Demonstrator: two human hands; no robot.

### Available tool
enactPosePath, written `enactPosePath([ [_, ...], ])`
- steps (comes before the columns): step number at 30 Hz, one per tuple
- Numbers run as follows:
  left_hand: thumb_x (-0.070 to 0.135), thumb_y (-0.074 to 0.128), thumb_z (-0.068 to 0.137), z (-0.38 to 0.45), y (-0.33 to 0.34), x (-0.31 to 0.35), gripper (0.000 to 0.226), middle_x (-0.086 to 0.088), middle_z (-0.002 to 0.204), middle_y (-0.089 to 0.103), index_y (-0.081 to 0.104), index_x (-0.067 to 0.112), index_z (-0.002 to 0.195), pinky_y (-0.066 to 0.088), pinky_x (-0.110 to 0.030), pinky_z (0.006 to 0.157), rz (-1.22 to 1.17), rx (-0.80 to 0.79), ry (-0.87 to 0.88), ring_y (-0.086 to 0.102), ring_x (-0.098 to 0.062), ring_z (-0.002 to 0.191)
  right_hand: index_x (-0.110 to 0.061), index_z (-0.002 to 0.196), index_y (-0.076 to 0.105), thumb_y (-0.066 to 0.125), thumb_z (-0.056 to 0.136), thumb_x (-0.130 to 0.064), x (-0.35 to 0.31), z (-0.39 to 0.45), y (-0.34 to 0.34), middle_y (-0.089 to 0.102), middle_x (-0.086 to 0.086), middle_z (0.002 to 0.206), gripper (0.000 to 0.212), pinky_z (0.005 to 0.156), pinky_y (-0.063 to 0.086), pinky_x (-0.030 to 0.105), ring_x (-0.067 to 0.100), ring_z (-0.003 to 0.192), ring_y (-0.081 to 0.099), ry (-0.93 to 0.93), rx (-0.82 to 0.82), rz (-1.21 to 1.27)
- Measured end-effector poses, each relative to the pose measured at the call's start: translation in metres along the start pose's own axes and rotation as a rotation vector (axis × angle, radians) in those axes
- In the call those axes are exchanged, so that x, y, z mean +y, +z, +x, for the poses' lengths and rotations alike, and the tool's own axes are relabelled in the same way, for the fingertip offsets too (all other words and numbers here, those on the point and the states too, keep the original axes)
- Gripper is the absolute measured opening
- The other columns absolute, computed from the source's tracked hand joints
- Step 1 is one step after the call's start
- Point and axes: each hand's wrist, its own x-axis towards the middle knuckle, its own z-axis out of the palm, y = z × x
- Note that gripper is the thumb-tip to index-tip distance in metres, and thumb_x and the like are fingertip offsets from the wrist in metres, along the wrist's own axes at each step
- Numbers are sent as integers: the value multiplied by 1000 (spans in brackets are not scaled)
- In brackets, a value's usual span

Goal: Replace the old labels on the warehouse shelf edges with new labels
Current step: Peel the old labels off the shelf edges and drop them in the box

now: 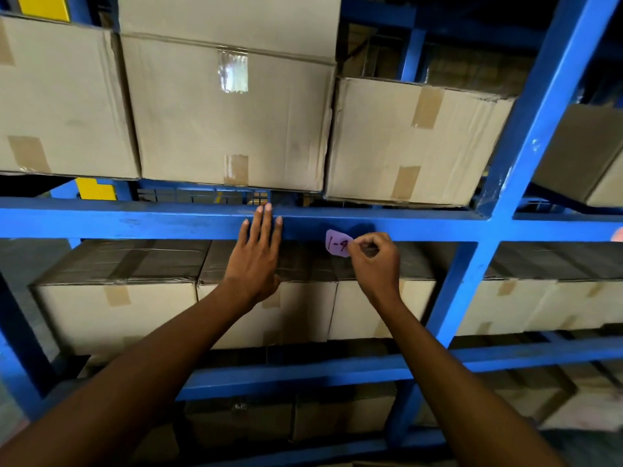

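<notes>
A small purple label [337,243] marked "1-9" in dark ink sits at the lower front edge of the blue shelf beam [135,219]. My right hand [374,261] pinches its right edge between thumb and fingers. Whether the label sticks to the beam or is free, I cannot tell. My left hand [258,254] lies flat with straight fingers against the same beam, a little to the left of the label, fingertips reaching the beam's top edge.
Taped cardboard boxes [232,119] fill the shelf above the beam, and more boxes [114,311] stand on the shelf below. A blue upright post [515,183] rises to the right. Lower blue beams [303,372] cross beneath my forearms. Another person's fingertip [618,234] shows at the right edge.
</notes>
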Motion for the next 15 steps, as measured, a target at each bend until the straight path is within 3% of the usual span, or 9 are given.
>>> enactPosePath([
  [3, 41, 48, 88, 2, 1, 29, 90, -21, 153, -21, -13, 9, 145, -7, -46, 118, -15, 38, 92, -21, -33, 141, -10, 81, 63, 63, 81, -11, 10, -6, -27, 61, 7, 86, 1, 61, 44, 4, 3, 71, 55, 50, 3, 52],
  [7, 36, 49, 86, 16, -2, 88, 86, -17, 156, -15, -8, 12, 147, -12, -42, 114, -101, 30, 224, -17, -30, 143, -8, 80, 67, 61, 82, -5, 33, -14, -70, 65, 2, 77, 7, 62, 44, 4, 7, 71, 58, 158, 62, 82],
  [12, 34, 48, 86, 40, -3, 172, 82, -16, 157, -9, -2, 11, 147, -11, -42, 114, -164, 15, 383, -12, -29, 144, -8, 73, 67, 63, 81, -2, 77, -22, -134, 67, 9, 77, 11, 71, 47, 19, 12, 73, 59, 298, 149, 112],
  [15, 33, 48, 83, 52, 4, 226, 83, -17, 157, -6, 2, 8, 147, -8, -44, 116, -164, 32, 476, -9, -31, 144, -1, 78, 68, 61, 82, 2, 112, -24, -176, 66, 11, 77, 8, 68, 48, 21, 13, 69, 58, 368, 165, 55],
])
